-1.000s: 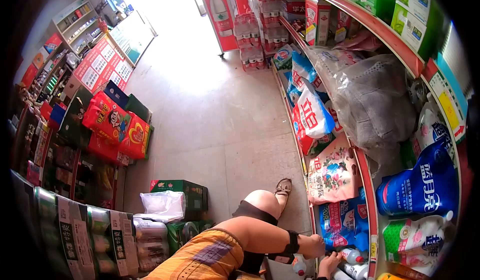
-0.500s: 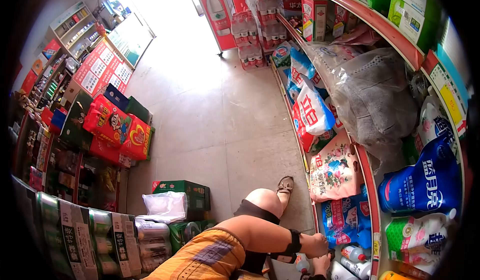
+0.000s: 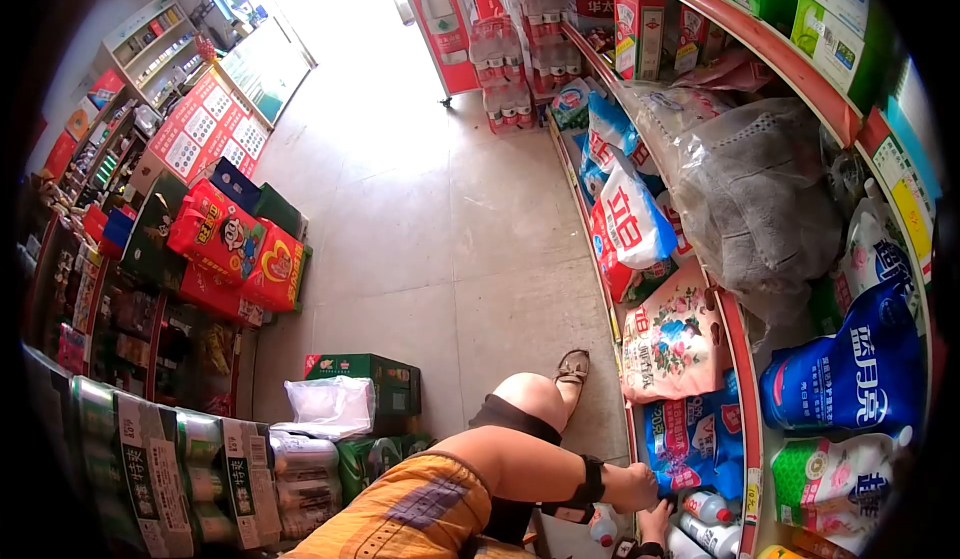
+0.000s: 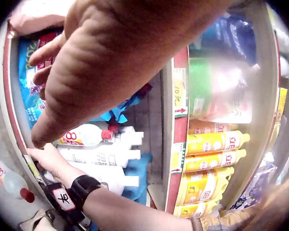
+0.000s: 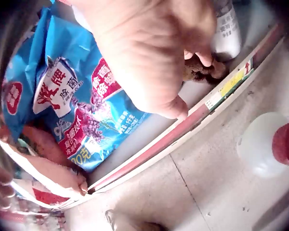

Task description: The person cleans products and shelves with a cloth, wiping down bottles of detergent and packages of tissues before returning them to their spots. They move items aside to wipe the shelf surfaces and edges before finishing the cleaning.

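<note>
Shop floor level: the bottom shelf point(image 4: 10, 96) keeps white bottles point(image 4: 106, 156) lying flat, likely to fit. The left hand point(image 4: 111, 62) hovers, fingers relaxed and empty; the right hand point(image 4: 45, 159) touches the bottles, grip unclear.

**Low shelf crowded at its front edge, aisle floor wide open**

A raised red lip point(image 5: 149, 154) runs along the bottom shelf's front edge, and anything going in must cross it. Just behind the lip a blue bag point(image 5: 72, 110) fills its stretch of the shelf. Beside it, white bottles point(image 4: 101, 156) lie stacked on their sides, caps pointing inward. Some bare room shows past the caps. The red edge of the shelf above point(image 4: 176, 144) limits headroom there, and yellow bottles point(image 4: 216, 144) line that edge tightly. A red-capped bottle point(image 5: 267, 144) sits on the floor just outside the lip. The tiled floor point(image 3: 430, 239) behind is open as far as the green box point(image 3: 370, 379).
</note>
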`<act>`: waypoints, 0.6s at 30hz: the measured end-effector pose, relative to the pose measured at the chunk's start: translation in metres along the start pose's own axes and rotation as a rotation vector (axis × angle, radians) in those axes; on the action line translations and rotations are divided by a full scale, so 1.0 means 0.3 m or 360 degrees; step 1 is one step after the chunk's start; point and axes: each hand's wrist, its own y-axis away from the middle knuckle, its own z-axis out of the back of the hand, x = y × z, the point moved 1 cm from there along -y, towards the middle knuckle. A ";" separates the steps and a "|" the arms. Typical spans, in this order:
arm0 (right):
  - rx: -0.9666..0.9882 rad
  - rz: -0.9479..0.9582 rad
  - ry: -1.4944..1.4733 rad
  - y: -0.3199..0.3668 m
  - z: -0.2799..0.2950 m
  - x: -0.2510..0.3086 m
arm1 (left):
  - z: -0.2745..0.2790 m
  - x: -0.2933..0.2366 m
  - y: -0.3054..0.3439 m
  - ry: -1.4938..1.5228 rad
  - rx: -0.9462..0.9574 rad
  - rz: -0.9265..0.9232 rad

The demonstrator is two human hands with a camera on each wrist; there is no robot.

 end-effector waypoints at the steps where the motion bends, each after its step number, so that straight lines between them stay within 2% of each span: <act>1: -0.0002 0.0000 0.0000 0.021 0.008 0.003 | -0.003 0.005 -0.004 0.0023 0.0082 0.0027; 5: 0.0187 0.0262 0.0027 0.067 0.014 -0.018 | 0.009 0.002 0.006 0.0090 -0.0029 -0.0120; 7: 0.0306 0.0403 -0.0097 0.130 0.023 0.021 | 0.012 -0.006 0.006 0.0029 0.0054 0.0024; 11: 0.0238 0.0342 -0.0077 0.154 0.006 0.052 | 0.015 -0.010 0.006 0.0058 0.0080 0.0009; 14: 0.0107 0.0250 -0.0001 0.048 -0.052 -0.033 | 0.001 -0.014 0.004 -0.0007 0.0046 0.0008; 18: 0.0092 0.0122 0.0079 -0.009 0.001 -0.024 | -0.017 0.000 -0.003 0.0033 -0.0031 0.0025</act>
